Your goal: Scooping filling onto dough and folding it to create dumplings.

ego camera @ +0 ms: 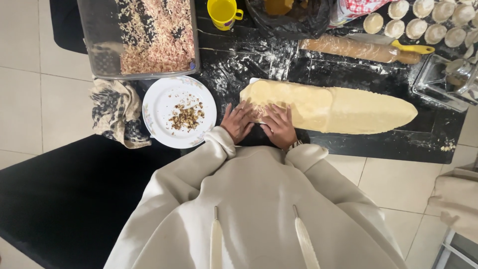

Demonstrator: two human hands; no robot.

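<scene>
A long sheet of pale yellow dough (pixel 338 108) lies across a black, flour-dusted table (pixel 249 60). My left hand (pixel 238 121) and my right hand (pixel 279 124) rest side by side on the sheet's left end, fingers spread flat and pressing down on it. Some chopped filling shows between the fingers at the dough's edge. Neither hand grips anything. A white plate (pixel 164 99) with a small heap of chopped filling (pixel 186 117) sits just left of my left hand.
A clear tub of chopped filling (pixel 149 35) stands at the back left, a yellow cup (pixel 223 12) behind it. A wooden rolling pin (pixel 358 48), shaped dumplings (pixel 423 22), a glass container (pixel 445 82) and a patterned cloth (pixel 114 112) surround the dough.
</scene>
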